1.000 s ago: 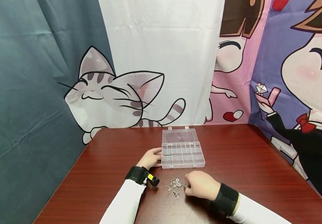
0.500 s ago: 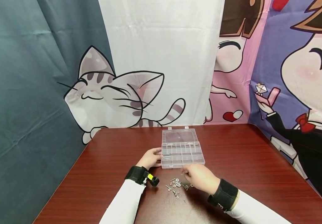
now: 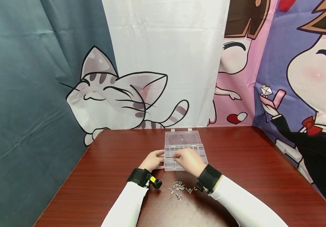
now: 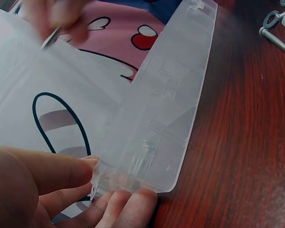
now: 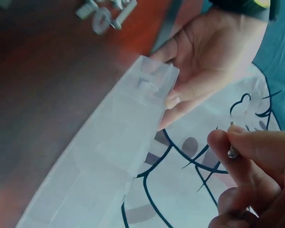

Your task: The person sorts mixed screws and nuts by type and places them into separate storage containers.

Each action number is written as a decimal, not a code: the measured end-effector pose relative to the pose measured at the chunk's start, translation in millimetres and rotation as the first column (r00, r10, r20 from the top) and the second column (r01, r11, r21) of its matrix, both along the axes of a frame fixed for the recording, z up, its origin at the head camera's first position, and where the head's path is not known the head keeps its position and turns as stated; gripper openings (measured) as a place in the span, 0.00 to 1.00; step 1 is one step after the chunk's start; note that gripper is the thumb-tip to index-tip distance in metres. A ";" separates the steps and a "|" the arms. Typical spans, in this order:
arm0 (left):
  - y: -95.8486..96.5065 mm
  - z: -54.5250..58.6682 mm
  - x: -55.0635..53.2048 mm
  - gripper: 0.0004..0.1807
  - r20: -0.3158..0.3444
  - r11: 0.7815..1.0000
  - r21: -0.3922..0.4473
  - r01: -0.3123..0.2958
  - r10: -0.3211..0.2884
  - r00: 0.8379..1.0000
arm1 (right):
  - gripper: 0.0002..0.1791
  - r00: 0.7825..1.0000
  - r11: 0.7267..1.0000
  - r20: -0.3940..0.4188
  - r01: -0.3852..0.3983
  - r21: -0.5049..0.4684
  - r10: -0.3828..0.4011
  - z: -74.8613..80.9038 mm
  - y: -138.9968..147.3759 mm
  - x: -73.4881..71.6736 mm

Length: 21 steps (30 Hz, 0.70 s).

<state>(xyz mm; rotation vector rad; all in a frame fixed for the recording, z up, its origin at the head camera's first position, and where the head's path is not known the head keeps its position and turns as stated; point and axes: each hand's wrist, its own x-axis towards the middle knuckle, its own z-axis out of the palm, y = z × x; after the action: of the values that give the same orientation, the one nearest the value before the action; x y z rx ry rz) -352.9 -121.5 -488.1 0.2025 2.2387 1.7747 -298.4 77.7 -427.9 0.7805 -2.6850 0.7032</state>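
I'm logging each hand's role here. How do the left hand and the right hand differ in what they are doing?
The left hand rests against the left end of the clear organizer box, fingers fairly straight along its wall; the right hand hovers over the box's compartments. The left hand holds nothing between its fingers; the right hand pinches a small metal screw in its fingertips. Both wear black wrist straps and white sleeves.

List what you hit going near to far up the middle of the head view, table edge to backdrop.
Loose screws and washers → right hand pinching a small screw over the clear compartment box → box's open lid → bare table → cat backdrop.
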 end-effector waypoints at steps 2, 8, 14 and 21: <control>-0.8 0.0 0.4 0.29 0.000 1.000 -0.002 0.000 0.000 1.000 | 0.05 1.000 1.000 -0.019 0.006 0.000 -0.006 0.1 -6.7 -9.0; -2.5 2.2 1.3 0.29 0.001 1.000 -0.012 0.002 -0.002 1.000 | 0.04 0.999 0.999 0.005 0.043 -0.007 -0.043 -4.3 -22.2 -30.5; -2.2 2.8 2.7 0.29 0.010 0.999 -0.034 -0.022 0.022 1.000 | 0.04 0.997 0.995 0.015 0.072 0.075 -0.074 -16.8 -31.4 -46.9; -3.5 4.3 2.6 0.29 0.008 0.999 -0.043 -0.029 0.029 1.000 | 0.06 0.997 0.989 0.058 0.038 0.146 -0.047 -29.3 -38.9 -65.7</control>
<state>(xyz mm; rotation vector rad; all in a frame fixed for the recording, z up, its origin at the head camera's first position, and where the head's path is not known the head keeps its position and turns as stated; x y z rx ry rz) -350.3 -125.0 -483.9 0.1534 2.2824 1.7367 -364.1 38.7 -457.2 0.7446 -2.8246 0.5356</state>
